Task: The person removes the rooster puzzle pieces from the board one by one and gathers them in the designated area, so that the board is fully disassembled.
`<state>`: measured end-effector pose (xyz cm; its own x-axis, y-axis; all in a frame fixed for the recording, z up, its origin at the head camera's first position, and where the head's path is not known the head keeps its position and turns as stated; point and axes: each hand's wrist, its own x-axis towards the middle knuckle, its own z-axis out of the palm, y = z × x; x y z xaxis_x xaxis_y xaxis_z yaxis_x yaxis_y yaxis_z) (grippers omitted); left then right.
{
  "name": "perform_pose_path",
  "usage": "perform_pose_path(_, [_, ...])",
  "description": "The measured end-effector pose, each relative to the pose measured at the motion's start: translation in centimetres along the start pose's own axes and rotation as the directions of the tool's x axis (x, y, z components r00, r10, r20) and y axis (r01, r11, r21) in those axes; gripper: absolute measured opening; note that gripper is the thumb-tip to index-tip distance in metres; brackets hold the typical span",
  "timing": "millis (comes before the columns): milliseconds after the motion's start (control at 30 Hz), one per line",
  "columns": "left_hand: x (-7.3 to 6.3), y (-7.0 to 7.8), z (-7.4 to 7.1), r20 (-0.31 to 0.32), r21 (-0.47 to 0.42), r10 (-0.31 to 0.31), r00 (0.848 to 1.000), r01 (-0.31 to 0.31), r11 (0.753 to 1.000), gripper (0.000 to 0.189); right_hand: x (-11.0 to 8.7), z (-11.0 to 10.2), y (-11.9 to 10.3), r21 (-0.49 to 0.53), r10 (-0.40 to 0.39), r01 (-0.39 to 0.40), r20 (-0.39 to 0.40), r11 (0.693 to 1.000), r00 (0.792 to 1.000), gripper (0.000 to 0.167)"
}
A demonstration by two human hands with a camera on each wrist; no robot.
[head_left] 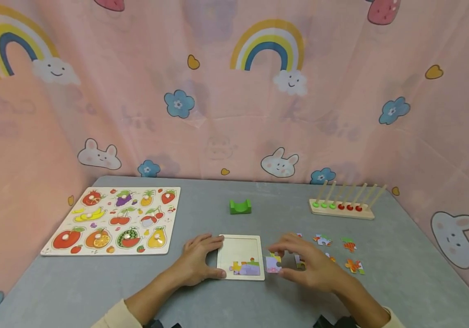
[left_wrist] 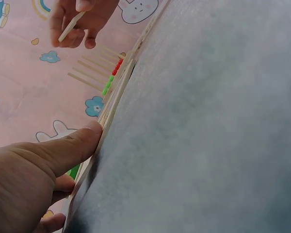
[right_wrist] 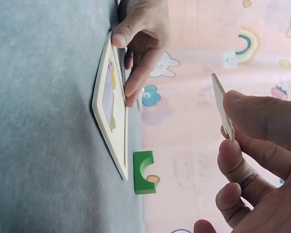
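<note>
In the head view, a square wooden puzzle tray (head_left: 240, 246) lies on the table, with a few joined pieces, purple, yellow and green, along its lower edge. My left hand (head_left: 199, 259) holds the tray at its left side, thumb at the near corner and fingers at the far one. Just right of the tray, my right hand (head_left: 310, 262) pinches a jigsaw piece (head_left: 273, 263), mostly purple with some yellow. The right wrist view has this thin puzzle piece (right_wrist: 220, 103) edge-on between thumb and fingers, raised off the table.
Loose jigsaw pieces (head_left: 354, 266) lie right of and behind my right hand. A fruit peg board (head_left: 113, 221) occupies the left side. Farther back stand a green block with a curved notch (head_left: 240, 207) and a pegged wooden rack with green and red beads (head_left: 341, 213). A patterned pink curtain (head_left: 226, 118) encloses the table.
</note>
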<state>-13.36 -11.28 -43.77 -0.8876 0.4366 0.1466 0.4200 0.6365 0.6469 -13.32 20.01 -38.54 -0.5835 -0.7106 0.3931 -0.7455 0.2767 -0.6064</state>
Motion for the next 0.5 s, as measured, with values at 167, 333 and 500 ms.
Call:
perform_pose_path(167, [0.0, 0.0, 0.0, 0.006, 0.005, 0.000, 1.000, 0.000, 1.000, 0.071, -1.3, -0.7, -0.4, -0.002, 0.037, -0.037, -0.005, 0.999, 0.999, 0.042])
perform_pose_path(333, [0.1, 0.0, 0.0, 0.006, 0.006, -0.001, 1.000, 0.001, 1.000, 0.072, -2.9, -1.3, -0.4, -0.047, 0.017, -0.018, -0.021, 0.999, 1.000, 0.044])
perform_pose_path(500, [0.1, 0.1, 0.0, 0.008, 0.004, -0.004, 1.000, 0.004, 1.000, 0.072, -4.5, -1.9, -0.4, -0.103, 0.008, -0.012, -0.036, 0.995, 0.999, 0.048])
